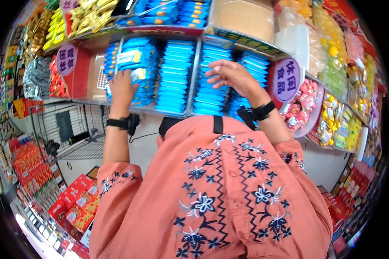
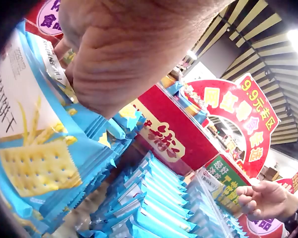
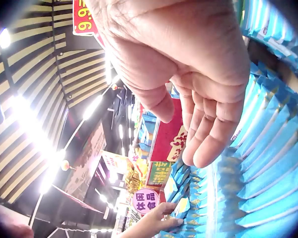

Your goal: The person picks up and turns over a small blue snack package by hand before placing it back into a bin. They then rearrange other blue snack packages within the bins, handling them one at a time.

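In the head view the left hand (image 1: 122,91) is at the blue cracker packets (image 1: 136,54) in the left part of the bin. Its fingers grip the edge of a packet; the right wrist view shows this left hand (image 3: 151,222) from the side, beside a packet (image 3: 182,207). Close up in the left wrist view, the hand (image 2: 119,54) partly hides the packets (image 2: 39,163). The right hand (image 1: 234,77) hovers over the right-hand rows of blue packets (image 1: 212,82), holding nothing. Its fingers bend loosely, with a gap between thumb and fingers (image 3: 208,124).
A clear divider (image 1: 197,64) separates the packet rows. Left of them is a bin section with a bare bottom (image 1: 93,73). Round purple signs (image 1: 286,79) stand at both sides. A wire cart (image 1: 80,129) is at lower left, and pink-wrapped sweets (image 1: 301,105) fill a tub at right.
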A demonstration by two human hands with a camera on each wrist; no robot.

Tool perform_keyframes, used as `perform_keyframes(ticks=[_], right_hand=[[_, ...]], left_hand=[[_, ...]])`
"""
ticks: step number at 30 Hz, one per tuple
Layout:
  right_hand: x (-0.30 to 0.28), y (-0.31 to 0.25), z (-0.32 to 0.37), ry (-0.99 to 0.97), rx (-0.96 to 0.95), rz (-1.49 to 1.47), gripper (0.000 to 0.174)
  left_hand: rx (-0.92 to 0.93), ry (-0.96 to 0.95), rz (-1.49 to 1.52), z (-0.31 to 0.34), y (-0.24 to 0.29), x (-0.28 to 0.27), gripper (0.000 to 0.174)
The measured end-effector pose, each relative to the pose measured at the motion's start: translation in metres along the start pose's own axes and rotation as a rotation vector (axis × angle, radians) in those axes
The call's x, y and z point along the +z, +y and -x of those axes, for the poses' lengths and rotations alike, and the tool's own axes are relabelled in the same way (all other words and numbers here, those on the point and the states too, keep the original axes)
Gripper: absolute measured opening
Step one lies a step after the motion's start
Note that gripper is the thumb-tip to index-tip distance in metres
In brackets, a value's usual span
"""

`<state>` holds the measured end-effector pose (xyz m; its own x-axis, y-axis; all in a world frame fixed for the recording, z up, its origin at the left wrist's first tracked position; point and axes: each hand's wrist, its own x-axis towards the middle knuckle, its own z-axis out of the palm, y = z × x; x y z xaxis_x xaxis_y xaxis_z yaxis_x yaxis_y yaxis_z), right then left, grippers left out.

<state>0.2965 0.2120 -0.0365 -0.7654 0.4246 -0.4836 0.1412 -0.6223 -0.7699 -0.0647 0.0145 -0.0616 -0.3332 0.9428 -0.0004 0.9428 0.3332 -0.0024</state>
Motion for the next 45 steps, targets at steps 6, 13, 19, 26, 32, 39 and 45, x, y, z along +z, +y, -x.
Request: perform_keyframes(ticks=[6,13,19,26,32,39,45], right_hand=[[-0.032,0.004,-0.009,0.365,-0.138,-0.009,0.042],[-0.040,-0.008,-0.032,0.469,-0.249,-0.036,0.056],[-0.046,0.005,-0.051,0.569,-0.309,0.099,0.045],[-0.054,0.007,-0.047,0.490,-0.334,0.246,0.027],[-0.041,0.005,-0.026,0.391,-0.376,0.278,0.017],[-0.052,-0.009,-0.011,0.294,-0.272,0.152,0.016],[-0.071,-0.003,-0.020,0.354,-0.202,0.087,0.020]], left_hand=[[-0.033,0.046,0.069,-0.001,0.004,-0.018,0.054],[0.019,0.093,0.297,-0.002,0.034,-0.035,0.040],[0.051,0.097,0.363,0.005,0.053,-0.030,0.037],[0.057,0.065,0.489,0.000,0.073,-0.026,0.036],[0.041,0.019,0.661,-0.010,0.105,-0.036,0.036],[0.019,-0.086,0.703,-0.017,0.124,-0.047,0.037],[0.006,-0.059,0.646,-0.007,0.113,-0.037,0.036]])
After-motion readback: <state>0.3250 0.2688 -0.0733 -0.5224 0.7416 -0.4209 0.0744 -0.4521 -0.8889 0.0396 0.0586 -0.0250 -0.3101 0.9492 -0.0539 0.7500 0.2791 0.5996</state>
